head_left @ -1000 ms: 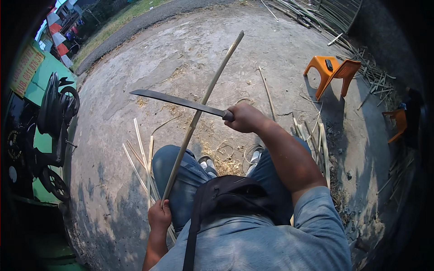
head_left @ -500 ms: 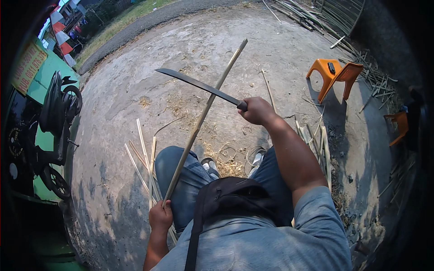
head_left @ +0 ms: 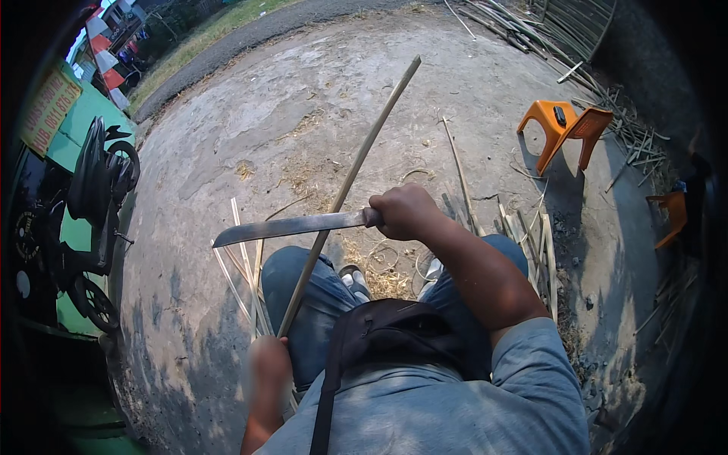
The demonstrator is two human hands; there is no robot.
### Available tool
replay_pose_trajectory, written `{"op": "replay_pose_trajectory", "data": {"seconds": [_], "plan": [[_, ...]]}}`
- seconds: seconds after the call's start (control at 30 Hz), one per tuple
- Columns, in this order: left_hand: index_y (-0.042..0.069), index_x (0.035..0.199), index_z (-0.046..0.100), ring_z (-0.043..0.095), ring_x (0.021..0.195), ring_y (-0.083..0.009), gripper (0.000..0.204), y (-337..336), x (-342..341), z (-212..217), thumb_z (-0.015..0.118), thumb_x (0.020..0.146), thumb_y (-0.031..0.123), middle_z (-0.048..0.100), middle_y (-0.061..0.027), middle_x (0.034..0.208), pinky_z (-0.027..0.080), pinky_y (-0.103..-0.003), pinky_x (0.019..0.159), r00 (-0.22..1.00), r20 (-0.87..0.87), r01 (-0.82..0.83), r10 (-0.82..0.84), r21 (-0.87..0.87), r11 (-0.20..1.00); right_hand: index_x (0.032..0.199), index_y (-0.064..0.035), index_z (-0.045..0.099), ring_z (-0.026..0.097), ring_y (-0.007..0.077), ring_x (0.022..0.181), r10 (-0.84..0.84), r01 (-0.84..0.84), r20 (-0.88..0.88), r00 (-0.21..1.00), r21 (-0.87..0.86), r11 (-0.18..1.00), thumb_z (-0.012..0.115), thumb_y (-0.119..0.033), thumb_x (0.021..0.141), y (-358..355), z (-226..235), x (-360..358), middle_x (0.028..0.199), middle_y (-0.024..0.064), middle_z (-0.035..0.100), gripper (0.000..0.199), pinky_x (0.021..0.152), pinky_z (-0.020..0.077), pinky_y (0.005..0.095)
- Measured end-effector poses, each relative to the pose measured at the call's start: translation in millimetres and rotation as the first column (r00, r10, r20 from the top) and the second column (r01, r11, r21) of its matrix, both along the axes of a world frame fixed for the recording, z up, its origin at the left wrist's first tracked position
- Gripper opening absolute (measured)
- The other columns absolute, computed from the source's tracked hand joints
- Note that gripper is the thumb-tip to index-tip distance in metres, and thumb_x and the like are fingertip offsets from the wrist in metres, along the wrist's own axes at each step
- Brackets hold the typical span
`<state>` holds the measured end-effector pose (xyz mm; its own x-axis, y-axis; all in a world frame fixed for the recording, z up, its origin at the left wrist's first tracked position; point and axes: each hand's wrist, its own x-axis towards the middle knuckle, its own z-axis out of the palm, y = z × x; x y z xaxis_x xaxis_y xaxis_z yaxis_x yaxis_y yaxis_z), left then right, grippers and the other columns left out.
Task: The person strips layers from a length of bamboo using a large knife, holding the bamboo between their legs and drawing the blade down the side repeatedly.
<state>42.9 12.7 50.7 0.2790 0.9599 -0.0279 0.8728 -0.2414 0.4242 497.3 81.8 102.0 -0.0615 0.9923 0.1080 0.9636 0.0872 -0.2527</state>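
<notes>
My right hand (head_left: 406, 211) is closed around the handle of a machete (head_left: 292, 225). Its long blade points left and lies across a long bamboo strip (head_left: 373, 140), about midway along it. The strip slants from my left thigh up to the far right. At its lower end my left hand (head_left: 269, 370) grips it beside my left knee; that hand looks blurred, though the strip runs into it. Several pale split strips (head_left: 241, 258) rest on the ground by my left leg.
More bamboo pieces (head_left: 542, 254) lie right of my right knee. An orange plastic chair (head_left: 542, 125) with a small black object (head_left: 560, 115) on it stands at the far right. Bamboo poles (head_left: 516, 34) are heaped at the back right. A motorbike (head_left: 95, 212) is parked at left.
The machete has come down along the bamboo strip toward me, its blade turning more level. My right hand moved nearer and left. The left hand stays at the strip's lower end.
</notes>
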Motion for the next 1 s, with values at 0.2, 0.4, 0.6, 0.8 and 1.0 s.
{"op": "replay_pose_trajectory", "data": {"seconds": [0.2,0.4,0.6,0.8,1.0], "plan": [[0.002,0.081,0.061,0.064,0.074,-0.0533,0.059,1,2,6,0.052,0.108,0.054,0.063,-0.0268,0.071,0.047,-0.057,0.062,1.000,0.011,0.012,-0.012,-0.007,1.000,0.102,-0.0164,0.077,0.075,0.0361,0.094,-0.346,0.343,-0.201,0.916,-0.052,0.938,0.067,-0.031,0.092,4,-9,46,0.097,0.0148,0.078,0.020,0.086,0.0595,0.0491],[0.002,0.081,0.060,0.063,0.073,-0.0538,0.060,2,0,2,0.051,0.108,0.054,0.062,-0.0269,0.071,0.046,-0.057,0.061,0.999,0.038,0.032,-0.032,0.010,0.999,0.106,-0.0157,0.076,0.075,0.0371,0.096,-0.301,0.283,-0.268,0.915,-0.105,0.953,0.067,-0.032,0.092,-1,2,33,0.099,0.0149,0.078,0.023,0.089,0.0590,0.0491],[0.001,0.081,0.061,0.063,0.074,-0.0545,0.059,4,1,-3,0.052,0.108,0.053,0.062,-0.0275,0.071,0.047,-0.057,0.062,0.998,0.058,0.026,-0.026,0.009,1.000,0.105,-0.0091,0.066,0.073,0.0401,0.087,0.057,-0.077,-0.200,0.978,-0.091,0.993,0.074,-0.036,0.085,-8,5,9,0.089,0.0170,0.075,0.034,0.077,0.0572,0.0523],[0.001,0.082,0.062,0.064,0.075,-0.0545,0.061,-3,3,-2,0.051,0.108,0.054,0.063,-0.0279,0.071,0.047,-0.058,0.063,0.998,0.063,-0.013,0.012,0.002,1.000,0.104,-0.0111,0.061,0.072,0.0383,0.085,0.234,-0.244,-0.236,0.943,-0.012,0.970,0.077,-0.035,0.088,-9,5,1,0.088,0.0122,0.075,0.033,0.073,0.0529,0.0521],[0.000,0.084,0.066,0.067,0.076,-0.0526,0.060,-3,0,1,0.052,0.108,0.053,0.064,-0.0274,0.071,0.048,-0.056,0.062,0.999,0.040,-0.025,0.026,-0.011,1.000,0.108,-0.0182,0.068,0.075,0.0334,0.087,0.100,-0.069,-0.092,0.991,0.296,0.953,0.074,-0.055,0.092,-12,9,37,0.092,0.0065,0.076,0.041,0.075,0.0537,0.0514]]}}
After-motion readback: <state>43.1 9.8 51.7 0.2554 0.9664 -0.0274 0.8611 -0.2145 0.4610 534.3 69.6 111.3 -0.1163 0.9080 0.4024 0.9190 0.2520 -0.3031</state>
